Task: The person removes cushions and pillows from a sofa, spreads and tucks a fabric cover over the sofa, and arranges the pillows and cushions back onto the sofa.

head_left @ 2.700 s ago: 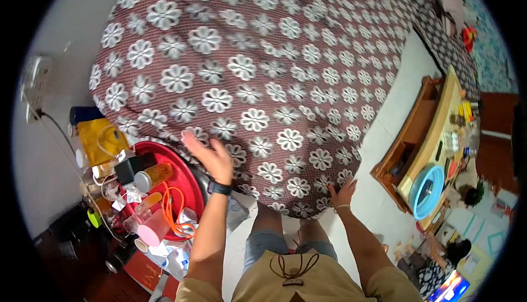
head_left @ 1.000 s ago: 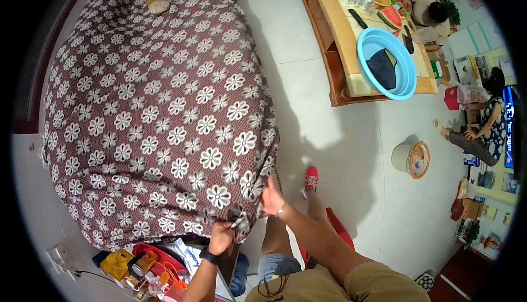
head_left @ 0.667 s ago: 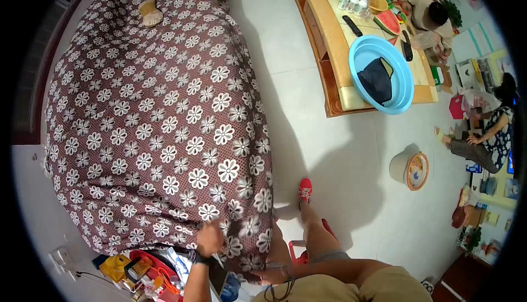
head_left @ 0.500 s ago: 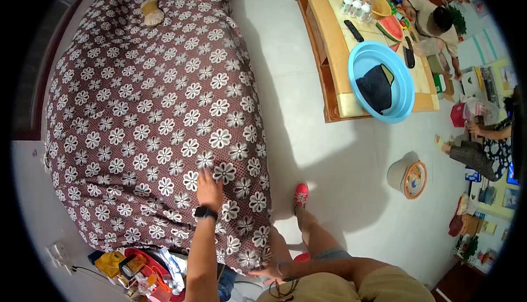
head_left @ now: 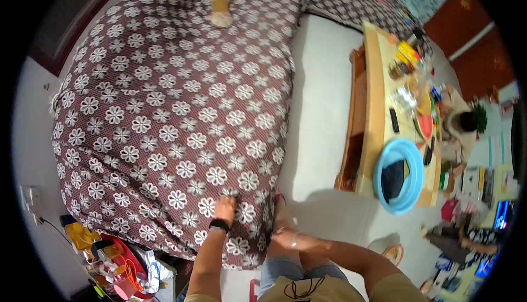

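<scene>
A brown cover with white flowers (head_left: 189,110) lies over a large couch- or bed-like piece. On its near right part rests my left hand (head_left: 224,211), a dark watch on the wrist; the fingers look curled in against the cloth. My right hand (head_left: 284,239), with a bracelet at the wrist, is low beside the cover's right edge, in front of my leg. Its fingers are blurred and partly hidden, so I cannot see whether it touches cloth. Farther up the cover lies a small tan and cream item (head_left: 220,12).
At right, a wooden table (head_left: 369,137) carries a blue basin (head_left: 415,192) with dark cloth inside, watermelon (head_left: 424,126) and a remote (head_left: 394,120). People are beyond it. A bin (head_left: 393,254) stands on the floor. A red tray (head_left: 132,258) of clutter sits lower left.
My view has shifted, so the table and basin appear lower and farther right. My left hand's fingers went from stretched out to curled. My right hand moved up from the cover's bottom corner.
</scene>
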{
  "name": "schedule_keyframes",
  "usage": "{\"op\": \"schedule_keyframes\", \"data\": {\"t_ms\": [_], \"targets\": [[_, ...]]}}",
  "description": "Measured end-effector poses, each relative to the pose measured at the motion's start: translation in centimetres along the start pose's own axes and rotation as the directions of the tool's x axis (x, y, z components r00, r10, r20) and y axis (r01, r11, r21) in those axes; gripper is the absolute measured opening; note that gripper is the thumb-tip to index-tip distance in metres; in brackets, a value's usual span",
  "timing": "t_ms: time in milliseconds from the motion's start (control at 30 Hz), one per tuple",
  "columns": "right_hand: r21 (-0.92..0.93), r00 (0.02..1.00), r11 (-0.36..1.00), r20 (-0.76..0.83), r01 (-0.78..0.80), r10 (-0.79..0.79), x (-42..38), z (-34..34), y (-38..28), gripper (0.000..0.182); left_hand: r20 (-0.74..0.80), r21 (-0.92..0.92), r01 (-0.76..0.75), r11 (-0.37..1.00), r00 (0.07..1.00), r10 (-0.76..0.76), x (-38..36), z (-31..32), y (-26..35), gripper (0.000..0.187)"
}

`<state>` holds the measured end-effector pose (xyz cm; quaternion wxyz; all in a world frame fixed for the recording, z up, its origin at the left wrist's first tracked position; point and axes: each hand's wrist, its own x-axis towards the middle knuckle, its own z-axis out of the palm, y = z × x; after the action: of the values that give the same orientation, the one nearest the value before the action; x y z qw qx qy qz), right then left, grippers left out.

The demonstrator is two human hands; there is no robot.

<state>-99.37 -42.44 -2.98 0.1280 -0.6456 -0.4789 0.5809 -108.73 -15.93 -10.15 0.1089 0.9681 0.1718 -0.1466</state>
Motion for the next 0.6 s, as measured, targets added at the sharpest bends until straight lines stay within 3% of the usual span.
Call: {"op": "schedule_keyframes", "data": {"t_ms": [67, 100, 133, 167, 200, 233, 267, 300, 367, 400, 467, 500, 533, 600], "targets": [[-0.434, 0.957, 0.899, 0.228, -0.065, 0.179, -1.8, -10.7, -0.1, 0.037, 0.083, 0.071, -0.155, 0.985, 0.985, 0.149, 0.0, -3.0, -0.2, 0.022], [-0.406, 0.939, 0.890, 0.170, -0.208, 0.298, -2.3, -15.1, 0.7, 0.037, 0.110, 0.104, -0.206, 0.973, 0.975, 0.195, -0.2, -4.7, -0.1, 0.022], [-0.372, 0.903, 0.863, 0.125, -0.343, 0.412, -3.1, -18.5, 1.6, 0.037, -0.101, 0.142, -0.329, 0.934, 0.934, 0.344, -0.6, -5.4, -0.7, 0.023], [-0.387, 0.908, 0.837, -0.002, -0.387, 0.419, -3.6, -20.8, 3.1, 0.033, -0.012, -0.157, -0.140, 0.978, 0.990, 0.140, -0.9, -5.9, -0.4, 0.023], [-0.389, 0.899, 0.812, -0.139, -0.435, 0.415, -3.6, -23.4, 4.4, 0.030, 0.120, -0.418, 0.078, 0.905, 0.992, -0.030, -0.3, -6.9, -0.2, 0.023], [-0.388, 0.904, 0.819, -0.117, -0.422, 0.411, -3.2, -26.5, 5.0, 0.031, 0.296, -0.283, -0.085, 0.956, 0.940, 0.171, 0.7, -9.5, -0.6, 0.025], [-0.385, 0.907, 0.826, -0.093, -0.413, 0.410, -2.7, -29.7, 5.3, 0.032, 0.484, -0.180, -0.275, 0.945, 0.811, 0.328, 1.5, -11.6, -0.8, 0.027], [-0.389, 0.894, 0.814, -0.066, -0.432, 0.443, -1.9, -32.6, 5.4, 0.032, 0.389, -0.231, -0.274, 0.934, 0.854, 0.346, 1.5, -10.0, -1.1, 0.024], [-0.402, 0.864, 0.788, -0.016, -0.467, 0.503, 0.4, -37.4, 6.2, 0.032, 0.332, -0.274, -0.360, 0.892, 0.835, 0.439, 1.4, -11.1, -1.8, 0.024], [-0.426, 0.891, 0.798, -0.043, -0.426, 0.452, 1.4, -38.9, 6.5, 0.030, 0.289, -0.289, -0.406, 0.867, 0.826, 0.484, 1.5, -11.9, -2.5, 0.025], [-0.484, 0.931, 0.803, -0.085, -0.349, 0.354, 2.6, -41.4, 7.0, 0.027, 0.320, -0.303, -0.356, 0.884, 0.836, 0.446, -1.3, -13.3, -6.5, 0.025], [-0.440, 0.936, 0.831, -0.082, -0.341, 0.341, 3.0, -42.5, 6.7, 0.029, 0.470, -0.305, -0.121, 0.945, 0.844, 0.260, -2.0, -15.1, -8.3, 0.026], [-0.394, 0.942, 0.858, -0.079, -0.329, 0.325, 3.6, -43.5, 5.9, 0.030, 0.612, -0.267, 0.120, 0.956, 0.788, 0.072, -2.4, -16.2, -10.0, 0.027], [-0.358, 0.954, 0.887, -0.053, -0.293, 0.293, 5.4, -45.5, 5.7, 0.032, 0.357, -0.163, -0.048, 0.985, 0.928, 0.105, -5.3, -12.0, -12.2, 0.029]]}}
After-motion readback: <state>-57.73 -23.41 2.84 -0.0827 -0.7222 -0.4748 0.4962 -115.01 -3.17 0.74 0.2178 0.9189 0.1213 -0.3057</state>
